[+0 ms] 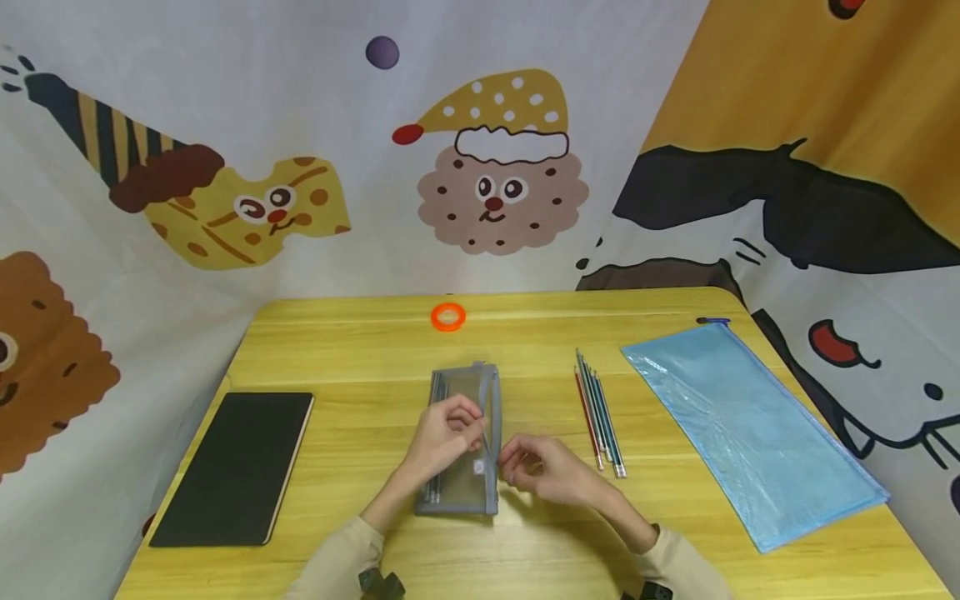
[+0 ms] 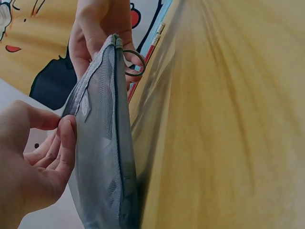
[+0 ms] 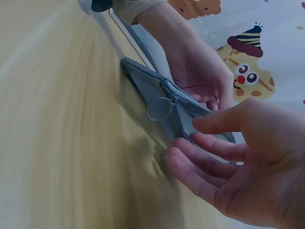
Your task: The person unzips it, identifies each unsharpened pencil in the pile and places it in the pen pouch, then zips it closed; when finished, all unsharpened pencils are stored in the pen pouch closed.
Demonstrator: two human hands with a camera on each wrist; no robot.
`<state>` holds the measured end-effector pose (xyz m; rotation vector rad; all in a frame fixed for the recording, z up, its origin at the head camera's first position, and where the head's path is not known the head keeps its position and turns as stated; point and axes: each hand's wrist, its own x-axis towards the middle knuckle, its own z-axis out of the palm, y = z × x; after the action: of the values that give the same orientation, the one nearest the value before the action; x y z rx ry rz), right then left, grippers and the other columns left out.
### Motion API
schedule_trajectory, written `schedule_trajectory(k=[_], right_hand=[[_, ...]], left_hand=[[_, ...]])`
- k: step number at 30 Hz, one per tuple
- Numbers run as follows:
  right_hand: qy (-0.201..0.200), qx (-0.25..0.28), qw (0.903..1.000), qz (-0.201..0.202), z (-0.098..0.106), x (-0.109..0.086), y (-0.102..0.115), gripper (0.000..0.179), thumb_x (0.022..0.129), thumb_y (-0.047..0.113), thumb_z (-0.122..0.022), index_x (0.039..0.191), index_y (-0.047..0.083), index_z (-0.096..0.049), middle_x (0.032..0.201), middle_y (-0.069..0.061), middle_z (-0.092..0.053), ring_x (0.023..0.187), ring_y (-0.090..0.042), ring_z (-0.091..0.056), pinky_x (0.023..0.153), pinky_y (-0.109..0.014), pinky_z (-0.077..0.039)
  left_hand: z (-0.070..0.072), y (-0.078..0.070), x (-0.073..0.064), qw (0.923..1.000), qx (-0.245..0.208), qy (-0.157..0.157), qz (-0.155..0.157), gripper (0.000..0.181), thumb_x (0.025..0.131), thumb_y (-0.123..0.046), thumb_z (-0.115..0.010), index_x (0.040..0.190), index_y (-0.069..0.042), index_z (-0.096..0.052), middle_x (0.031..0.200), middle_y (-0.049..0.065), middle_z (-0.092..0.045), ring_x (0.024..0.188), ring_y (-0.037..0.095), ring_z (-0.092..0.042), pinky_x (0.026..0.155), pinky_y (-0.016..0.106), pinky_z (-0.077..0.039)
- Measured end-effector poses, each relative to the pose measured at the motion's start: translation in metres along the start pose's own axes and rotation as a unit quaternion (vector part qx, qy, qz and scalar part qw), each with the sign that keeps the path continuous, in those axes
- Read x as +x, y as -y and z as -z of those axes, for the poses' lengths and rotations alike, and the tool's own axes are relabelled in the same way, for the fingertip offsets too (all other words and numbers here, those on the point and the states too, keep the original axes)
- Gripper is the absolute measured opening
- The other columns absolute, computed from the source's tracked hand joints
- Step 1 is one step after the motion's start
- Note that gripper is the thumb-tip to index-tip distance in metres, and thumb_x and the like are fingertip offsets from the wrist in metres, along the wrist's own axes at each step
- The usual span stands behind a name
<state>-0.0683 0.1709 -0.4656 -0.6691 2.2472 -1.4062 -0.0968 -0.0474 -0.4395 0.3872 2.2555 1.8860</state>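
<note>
A grey mesh pencil case (image 1: 461, 498) lies on the table between both hands, with long thin items showing through its left side. Its zip runs along the right side and is at least partly undone. My left hand (image 1: 448, 429) pinches the rim of the opening between thumb and fingers, clearest in the left wrist view. On the opposite side, my right hand (image 1: 551, 469) holds the zip edge at its fingertips (image 3: 180, 145). A round pull ring (image 3: 148, 112) hangs from the zip slider, apart from the right fingers. Part of the right hand is hidden behind the case in the left wrist view.
Several pencils (image 1: 600, 421) lie in a bundle right of the case. Beyond them is a translucent blue zip folder (image 1: 757, 433). A black notebook (image 1: 232, 467) lies at the left, and an orange ring (image 1: 436, 317) near the back edge. A printed curtain hangs behind the table.
</note>
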Motion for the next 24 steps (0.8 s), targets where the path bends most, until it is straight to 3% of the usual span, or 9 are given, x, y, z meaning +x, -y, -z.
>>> schedule_trajectory(k=[4,9,17,24], right_hand=[[0.023,0.026,0.9994,0.003,-0.006,-0.003,-0.002,0.023,0.091,0.002,-0.069,0.113,0.002,-0.064,0.109,-0.013,-0.07,0.098,-0.021,-0.068,0.086,-0.022,-0.061],[0.032,0.039,0.9986,0.018,-0.011,-0.005,-0.005,0.028,0.088,0.005,-0.073,0.113,0.003,-0.06,0.109,-0.011,-0.068,0.103,-0.028,-0.068,0.09,-0.025,-0.061],[0.039,0.026,0.9982,0.038,-0.013,-0.005,-0.005,0.019,0.088,0.005,-0.075,0.101,0.006,-0.061,0.096,-0.006,-0.071,0.088,-0.009,-0.068,0.083,-0.028,-0.063],[0.021,-0.03,0.9985,0.04,-0.012,-0.006,0.002,0.006,0.091,0.009,-0.073,0.095,0.011,-0.07,0.085,0.004,-0.071,0.075,0.0,-0.063,0.07,-0.022,-0.061]], left_hand=[[0.0,0.0,0.0,0.9999,0.011,-0.002,-0.002,0.008,0.09,0.006,-0.067,0.095,0.011,-0.063,0.08,0.025,-0.069,0.063,0.028,-0.067,0.063,0.052,-0.063],[0.001,-0.002,-0.001,0.9999,0.011,-0.002,-0.002,0.008,0.09,0.005,-0.067,0.095,0.011,-0.064,0.08,0.026,-0.07,0.063,0.029,-0.068,0.063,0.05,-0.063],[0.0,0.025,0.009,0.9998,0.018,-0.011,-0.003,0.009,0.09,0.004,-0.068,0.096,0.009,-0.064,0.081,0.024,-0.07,0.062,0.025,-0.068,0.059,0.04,-0.064],[0.001,0.034,0.009,0.9998,0.004,-0.016,-0.012,0.011,0.09,-0.003,-0.072,0.096,0.004,-0.066,0.08,0.018,-0.071,0.061,0.017,-0.067,0.057,0.031,-0.063]])
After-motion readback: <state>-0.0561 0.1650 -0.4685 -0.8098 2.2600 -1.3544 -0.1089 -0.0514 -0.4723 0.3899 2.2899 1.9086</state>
